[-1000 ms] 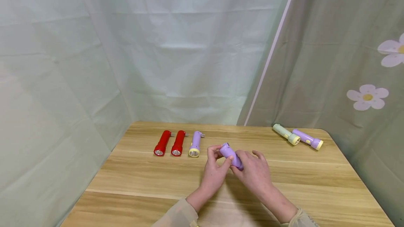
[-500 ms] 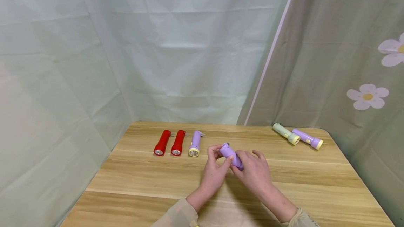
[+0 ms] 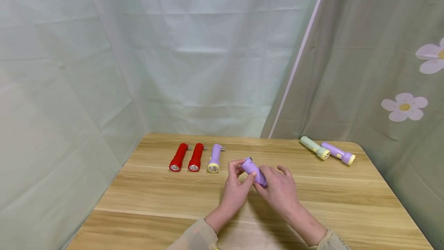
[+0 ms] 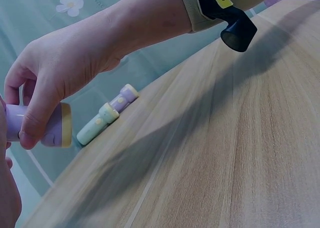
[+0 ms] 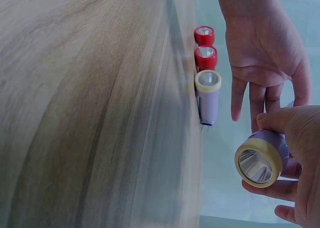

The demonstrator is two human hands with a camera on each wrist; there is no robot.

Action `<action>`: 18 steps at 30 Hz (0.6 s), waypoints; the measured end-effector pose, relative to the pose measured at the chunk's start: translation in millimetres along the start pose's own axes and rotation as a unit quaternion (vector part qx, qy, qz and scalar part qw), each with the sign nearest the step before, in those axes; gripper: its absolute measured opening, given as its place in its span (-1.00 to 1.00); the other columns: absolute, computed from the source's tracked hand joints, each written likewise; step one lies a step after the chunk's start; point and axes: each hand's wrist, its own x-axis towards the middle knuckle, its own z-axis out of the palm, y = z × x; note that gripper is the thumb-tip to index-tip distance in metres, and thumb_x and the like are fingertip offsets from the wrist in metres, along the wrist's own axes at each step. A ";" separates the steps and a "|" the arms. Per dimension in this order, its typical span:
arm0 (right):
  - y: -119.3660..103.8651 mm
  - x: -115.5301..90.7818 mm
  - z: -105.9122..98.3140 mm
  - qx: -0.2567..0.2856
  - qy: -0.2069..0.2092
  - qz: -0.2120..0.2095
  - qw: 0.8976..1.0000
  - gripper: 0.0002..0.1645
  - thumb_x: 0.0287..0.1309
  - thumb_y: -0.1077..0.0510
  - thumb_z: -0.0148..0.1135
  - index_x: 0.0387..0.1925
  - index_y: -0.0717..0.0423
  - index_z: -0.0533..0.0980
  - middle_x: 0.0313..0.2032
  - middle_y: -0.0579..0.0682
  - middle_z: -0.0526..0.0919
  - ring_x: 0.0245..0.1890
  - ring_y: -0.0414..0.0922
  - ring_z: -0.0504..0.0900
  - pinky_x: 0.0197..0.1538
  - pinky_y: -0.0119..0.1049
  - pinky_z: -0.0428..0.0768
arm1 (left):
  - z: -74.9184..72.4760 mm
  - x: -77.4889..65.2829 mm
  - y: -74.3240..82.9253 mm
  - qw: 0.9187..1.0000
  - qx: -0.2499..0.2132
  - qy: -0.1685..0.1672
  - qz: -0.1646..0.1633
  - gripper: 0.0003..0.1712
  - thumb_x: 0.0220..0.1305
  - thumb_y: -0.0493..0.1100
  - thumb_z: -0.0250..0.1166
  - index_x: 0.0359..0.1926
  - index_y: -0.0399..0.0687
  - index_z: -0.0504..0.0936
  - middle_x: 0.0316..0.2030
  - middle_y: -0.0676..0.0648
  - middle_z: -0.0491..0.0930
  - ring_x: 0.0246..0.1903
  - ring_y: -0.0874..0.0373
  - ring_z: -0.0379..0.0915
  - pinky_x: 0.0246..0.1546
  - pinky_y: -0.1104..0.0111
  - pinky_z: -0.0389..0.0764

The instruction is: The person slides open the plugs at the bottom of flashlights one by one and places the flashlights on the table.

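Between both hands, over the middle of the table, is a purple flashlight with a yellow rim. My left hand pinches its body near the tail between thumb and fingers. The right hand grips it nearer the head, which those fingers hide in the head view. In the right wrist view the yellow-rimmed lens faces the camera. A small dark piece shows at the tail end, where a prong-like part sticks out.
Left of the hands, two red flashlights and a purple one lie in a row, metal plug prongs out. At the back right lie a pale green flashlight and another purple one. Curtains surround the wooden table.
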 end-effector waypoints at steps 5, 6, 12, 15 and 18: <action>-0.4 -0.5 0.6 -0.003 0.004 -0.005 1.000 -0.49 -0.12 -0.01 0.67 -0.16 0.00 0.57 -0.34 -0.05 0.74 -0.38 -0.10 0.72 0.16 0.15 0.49 | -1.2 -0.1 0.2 1.000 -0.003 -0.005 -0.002 -0.43 0.39 -0.02 0.36 0.28 0.18 0.29 0.09 -0.04 0.60 0.22 0.00 0.45 -0.08 0.21 0.59; -0.5 -0.7 0.6 -0.003 0.004 -0.005 1.000 -0.49 -0.12 -0.01 0.67 -0.16 0.00 0.57 -0.34 -0.05 0.74 -0.38 -0.10 0.72 0.16 0.15 0.49 | -1.4 -0.1 0.2 1.000 -0.004 -0.006 -0.002 -0.43 0.39 -0.02 0.36 0.28 0.17 0.29 0.09 -0.05 0.60 0.22 0.00 0.45 -0.08 0.21 0.59; -1.2 -1.1 0.0 -0.004 0.001 -0.005 1.000 -0.49 -0.12 -0.02 0.67 -0.16 0.00 0.57 -0.35 -0.05 0.73 -0.39 -0.11 0.71 0.16 0.15 0.49 | -1.4 -0.3 -1.6 1.000 -0.005 -0.008 -0.003 -0.44 0.39 -0.02 0.36 0.27 0.18 0.29 0.10 -0.05 0.60 0.22 0.00 0.45 -0.07 0.23 0.59; -1.4 -1.3 -0.1 -0.005 0.000 -0.005 1.000 -0.49 -0.12 -0.02 0.67 -0.17 0.00 0.57 -0.35 -0.05 0.73 -0.40 -0.11 0.71 0.16 0.16 0.49 | -1.1 -0.2 -2.2 1.000 -0.006 -0.009 -0.004 -0.45 0.39 -0.03 0.36 0.27 0.18 0.30 0.11 -0.05 0.60 0.22 0.00 0.45 -0.05 0.23 0.59; -1.5 -1.2 0.3 -0.005 -0.004 -0.003 1.000 -0.49 -0.11 -0.02 0.67 -0.17 0.00 0.56 -0.35 -0.05 0.73 -0.40 -0.11 0.71 0.16 0.16 0.48 | -1.1 -0.2 -1.4 1.000 -0.010 -0.009 -0.006 -0.45 0.38 -0.04 0.36 0.27 0.19 0.30 0.12 -0.05 0.59 0.22 0.01 0.45 -0.03 0.20 0.59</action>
